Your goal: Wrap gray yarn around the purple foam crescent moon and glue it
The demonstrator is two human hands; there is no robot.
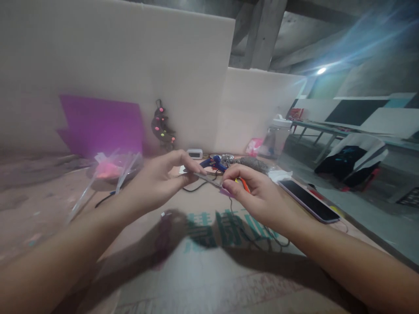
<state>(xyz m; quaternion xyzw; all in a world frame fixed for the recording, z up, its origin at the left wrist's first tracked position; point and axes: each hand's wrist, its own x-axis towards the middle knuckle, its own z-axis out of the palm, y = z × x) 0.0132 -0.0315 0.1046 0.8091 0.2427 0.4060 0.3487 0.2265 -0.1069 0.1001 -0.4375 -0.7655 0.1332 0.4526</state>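
Observation:
Over the table, my left hand (160, 176) pinches one end of a thin grey strip (209, 179) between thumb and fingers. My right hand (252, 189) is closed at the strip's other end, fingertips pressed together. Grey yarn (231, 205) hangs from beneath those right fingertips and trails in loose loops on the tabletop. How the yarn joins the strip is too small and blurred to make out. Just behind the fingers lies a blue-handled tool (214, 162), partly covered by my hands. A bundle of grey yarn (253, 164) rests behind my right hand.
A phone (309, 200) lies to the right, near the table edge. At left are a plastic bag with pink contents (108, 170) and a purple sheet (103, 126). A dark crescent decoration (160, 124), a small white device (194, 153) and a clear jar (276, 137) stand farther back.

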